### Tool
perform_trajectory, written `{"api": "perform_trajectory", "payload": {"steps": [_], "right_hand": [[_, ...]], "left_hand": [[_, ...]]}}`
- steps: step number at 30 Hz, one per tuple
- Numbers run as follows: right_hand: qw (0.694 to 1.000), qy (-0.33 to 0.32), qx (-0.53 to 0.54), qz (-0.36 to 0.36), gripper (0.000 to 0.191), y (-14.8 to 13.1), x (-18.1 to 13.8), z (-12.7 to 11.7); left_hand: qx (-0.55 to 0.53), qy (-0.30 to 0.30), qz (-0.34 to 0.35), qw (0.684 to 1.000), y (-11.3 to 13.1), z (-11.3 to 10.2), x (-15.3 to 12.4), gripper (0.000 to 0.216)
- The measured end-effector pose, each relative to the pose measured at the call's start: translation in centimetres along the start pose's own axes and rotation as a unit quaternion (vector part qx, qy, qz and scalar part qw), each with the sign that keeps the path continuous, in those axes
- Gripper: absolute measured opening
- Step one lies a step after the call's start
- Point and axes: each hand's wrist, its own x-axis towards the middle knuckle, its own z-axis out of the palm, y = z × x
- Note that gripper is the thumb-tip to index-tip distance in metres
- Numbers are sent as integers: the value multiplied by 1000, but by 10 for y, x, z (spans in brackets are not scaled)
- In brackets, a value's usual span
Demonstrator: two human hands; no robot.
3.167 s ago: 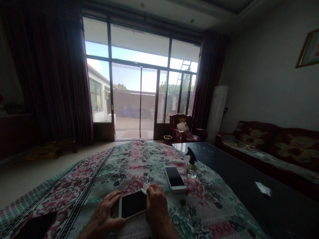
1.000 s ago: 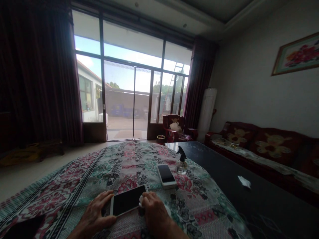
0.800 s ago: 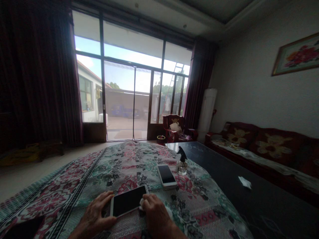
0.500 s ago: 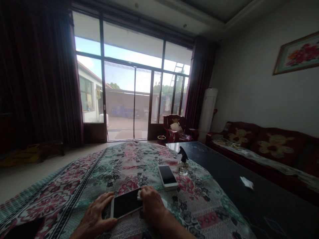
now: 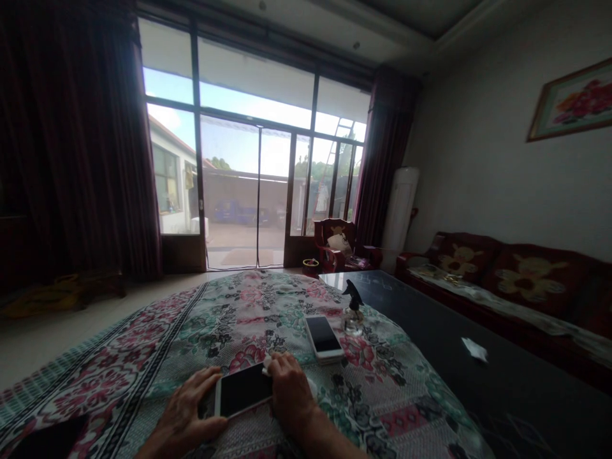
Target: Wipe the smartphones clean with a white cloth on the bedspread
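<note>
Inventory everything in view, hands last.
Cloth: 1, multicolour floral, foreground
Table: 1, black, right
Held phone: 1, white, on cloth
Other phone: 1+, white, on cloth
Spray bottle: 1, clear, on cloth
Wad: 1, white, at held phone
Scrap: 1, white, on table
Unclear item: 1, black, lower left
Heap: 1, yellow, left floor
Doorway: 1, dark, back
Curtains: 2, purple, flanking doorway
Armchair: 1, maroon, by doorway
Sofa: 1, maroon, right
Tall unit: 1, white, back right
Picture: 1, multicolour, right wall
Left hand: 1, bare, at held phone
Right hand: 1, bare, on wad

White-framed phone (image 5: 243, 390), black-screened, face up, aslant on flowered cloth (image 5: 239, 319), white wad (image 5: 266, 366) at its right end
</note>
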Motion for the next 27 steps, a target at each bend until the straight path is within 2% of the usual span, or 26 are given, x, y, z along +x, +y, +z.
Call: {"api": "perform_trajectory", "payload": {"steps": [10, 14, 21, 27], "right_hand": [[999, -40, 0, -35, 28, 5, -34, -15], [998, -56, -9, -18, 25, 4, -24, -15], [999, -26, -15, 16, 22, 2, 10, -8], [1000, -19, -13, 15, 26, 2, 11, -6]], "left_hand": [[-10, -9, -13, 1000, 3, -2, 1, 65], [1, -12, -23, 1000, 2, -1, 0, 64], [10, -11, -14, 1000, 0, 1, 1, 66], [-6, -24, -31, 999, 5, -3, 1, 66]]}}
